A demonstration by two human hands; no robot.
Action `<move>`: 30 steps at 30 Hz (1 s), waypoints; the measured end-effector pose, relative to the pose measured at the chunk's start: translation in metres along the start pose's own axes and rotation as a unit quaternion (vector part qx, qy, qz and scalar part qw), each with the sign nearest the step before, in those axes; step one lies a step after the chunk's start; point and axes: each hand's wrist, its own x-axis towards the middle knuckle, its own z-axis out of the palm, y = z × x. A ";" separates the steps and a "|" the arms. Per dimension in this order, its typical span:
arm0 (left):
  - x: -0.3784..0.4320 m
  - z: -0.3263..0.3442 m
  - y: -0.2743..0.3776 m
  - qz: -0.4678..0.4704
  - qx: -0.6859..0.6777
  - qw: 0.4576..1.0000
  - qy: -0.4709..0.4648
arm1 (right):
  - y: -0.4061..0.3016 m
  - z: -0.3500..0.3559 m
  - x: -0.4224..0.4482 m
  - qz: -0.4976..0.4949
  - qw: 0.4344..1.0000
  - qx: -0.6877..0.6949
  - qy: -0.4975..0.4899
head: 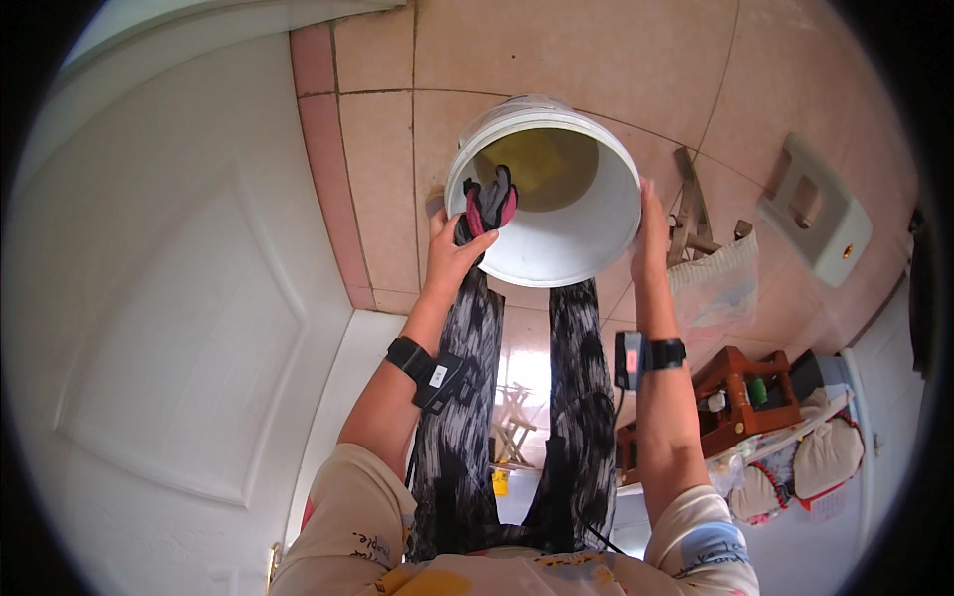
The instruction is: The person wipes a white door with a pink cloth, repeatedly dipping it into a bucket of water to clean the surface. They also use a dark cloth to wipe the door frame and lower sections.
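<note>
A white plastic bucket point(563, 249) is held between my two hands, its mouth tilted towards me. Murky water point(581, 171) lies at its far side, with a yellow cloth-like thing point(533, 160) in it. My left hand point(456, 246) grips the bucket's left rim and pins a bunched grey, pink and black cloth point(492, 201), which hangs over the rim. My right hand point(652, 216) is pressed against the bucket's right outer side; its fingers are partly hidden behind the wall.
A white panelled door point(179, 320) stands at left. On the tiled floor at right are a folding stool point(693, 216) with a fabric seat and a grey plastic stool point(820, 208). A reddish wooden stool-like object point(745, 402) and stuffed cloth bundles point(827, 454) lie at lower right.
</note>
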 end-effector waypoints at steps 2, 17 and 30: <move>0.003 0.000 0.006 -0.004 0.004 1.000 0.000 | -0.005 0.007 0.015 0.075 0.992 0.095 0.029; 0.093 0.018 0.128 0.068 -0.079 0.991 -0.086 | -0.099 0.024 0.133 -0.128 0.984 0.119 -0.033; 0.076 -0.004 0.137 0.003 -0.155 0.983 -0.095 | -0.091 -0.039 0.094 -0.391 0.751 -0.523 0.096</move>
